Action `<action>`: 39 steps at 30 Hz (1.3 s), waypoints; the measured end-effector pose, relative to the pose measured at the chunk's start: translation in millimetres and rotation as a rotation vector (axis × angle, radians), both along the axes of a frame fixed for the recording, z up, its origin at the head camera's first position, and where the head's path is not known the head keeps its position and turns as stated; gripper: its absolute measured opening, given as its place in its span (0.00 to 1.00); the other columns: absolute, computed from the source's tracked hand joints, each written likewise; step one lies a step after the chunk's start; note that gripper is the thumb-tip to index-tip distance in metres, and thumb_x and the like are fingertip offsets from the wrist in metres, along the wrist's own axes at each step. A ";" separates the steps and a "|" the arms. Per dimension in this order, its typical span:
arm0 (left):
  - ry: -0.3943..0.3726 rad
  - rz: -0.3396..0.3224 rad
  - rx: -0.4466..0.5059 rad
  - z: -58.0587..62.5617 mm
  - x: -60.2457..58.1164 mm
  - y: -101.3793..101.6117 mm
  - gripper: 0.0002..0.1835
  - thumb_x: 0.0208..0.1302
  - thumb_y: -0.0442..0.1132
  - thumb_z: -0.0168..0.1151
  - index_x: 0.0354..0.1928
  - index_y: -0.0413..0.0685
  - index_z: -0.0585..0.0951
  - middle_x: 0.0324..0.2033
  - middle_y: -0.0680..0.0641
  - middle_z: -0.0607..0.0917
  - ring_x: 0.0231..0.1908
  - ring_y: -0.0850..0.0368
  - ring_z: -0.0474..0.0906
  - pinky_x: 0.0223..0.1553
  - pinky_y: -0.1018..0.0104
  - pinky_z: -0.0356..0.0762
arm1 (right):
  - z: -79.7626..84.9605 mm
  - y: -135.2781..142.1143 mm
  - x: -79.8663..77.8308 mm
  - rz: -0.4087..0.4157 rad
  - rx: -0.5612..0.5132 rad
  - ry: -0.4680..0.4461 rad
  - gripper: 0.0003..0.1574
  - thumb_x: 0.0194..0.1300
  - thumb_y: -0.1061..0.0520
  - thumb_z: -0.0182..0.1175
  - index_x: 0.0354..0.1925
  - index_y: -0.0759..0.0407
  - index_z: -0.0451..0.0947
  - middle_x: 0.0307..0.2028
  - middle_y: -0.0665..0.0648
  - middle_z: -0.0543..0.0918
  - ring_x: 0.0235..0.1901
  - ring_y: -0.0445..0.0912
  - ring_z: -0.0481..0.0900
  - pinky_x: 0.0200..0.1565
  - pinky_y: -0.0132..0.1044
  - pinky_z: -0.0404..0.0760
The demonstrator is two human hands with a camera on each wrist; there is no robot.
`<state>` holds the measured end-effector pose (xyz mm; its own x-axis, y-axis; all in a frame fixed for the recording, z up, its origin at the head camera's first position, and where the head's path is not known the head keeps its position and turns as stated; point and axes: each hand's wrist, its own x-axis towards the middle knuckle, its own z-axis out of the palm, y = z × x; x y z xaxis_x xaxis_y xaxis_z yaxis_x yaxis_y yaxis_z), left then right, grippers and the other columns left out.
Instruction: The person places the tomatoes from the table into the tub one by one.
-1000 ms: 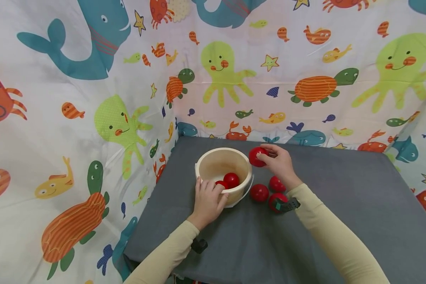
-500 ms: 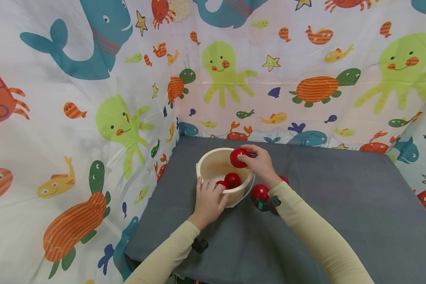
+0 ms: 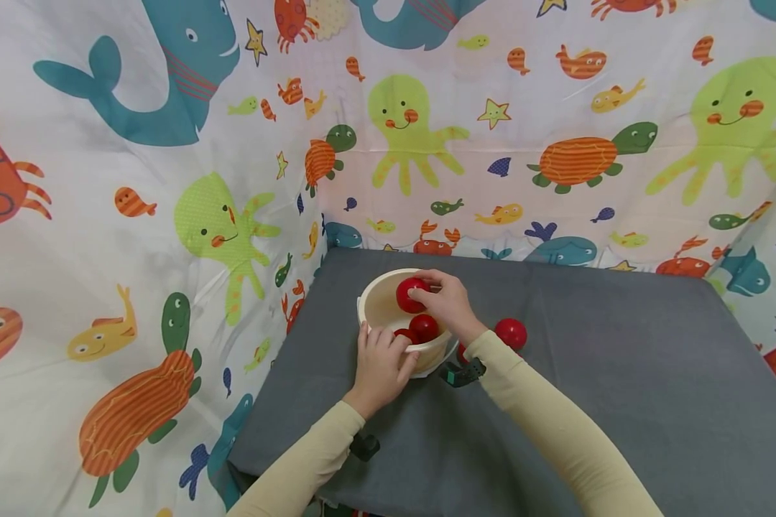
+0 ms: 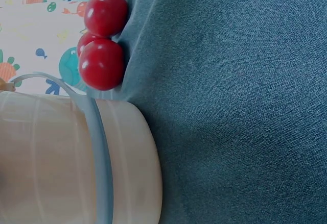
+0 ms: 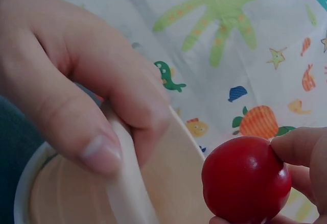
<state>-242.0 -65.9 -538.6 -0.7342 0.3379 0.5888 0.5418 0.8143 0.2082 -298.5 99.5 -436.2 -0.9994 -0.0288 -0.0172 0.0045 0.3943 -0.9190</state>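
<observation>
My left hand (image 3: 378,365) grips the near rim of a cream bucket (image 3: 430,356), thumb outside and fingers over into it, as the right wrist view shows. Over the bucket's mouth, my right hand (image 3: 451,305) holds a glossy red ball (image 5: 246,180) between thumb and fingertips. Two more red balls lie inside; one of them (image 3: 425,328) shows whole and the other (image 3: 403,334) is partly hidden behind the left fingers. The bucket's pale handle (image 4: 98,147) hangs down its outer side.
Right of the bucket, red balls sit together on the dark grey cloth (image 3: 621,359); one ball (image 3: 511,334) is in plain sight, others are partly behind the right wrist. Three show in the left wrist view. A curtain (image 3: 478,179) printed with sea animals hangs behind and left.
My right hand has carried the red ball leftward from beside the bucket to over its opening. My left hand has stayed on the rim, and the bucket has not moved.
</observation>
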 end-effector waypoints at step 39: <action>0.014 0.029 -0.035 1.6 1.3 0.8 0.13 0.68 0.54 0.60 0.41 0.53 0.82 0.39 0.46 0.84 0.51 0.48 0.76 0.71 0.31 0.61 | -23.2 -16.8 2.2 0.041 0.019 0.030 0.23 0.68 0.60 0.62 0.60 0.60 0.80 0.56 0.65 0.85 0.51 0.58 0.85 0.44 0.43 0.89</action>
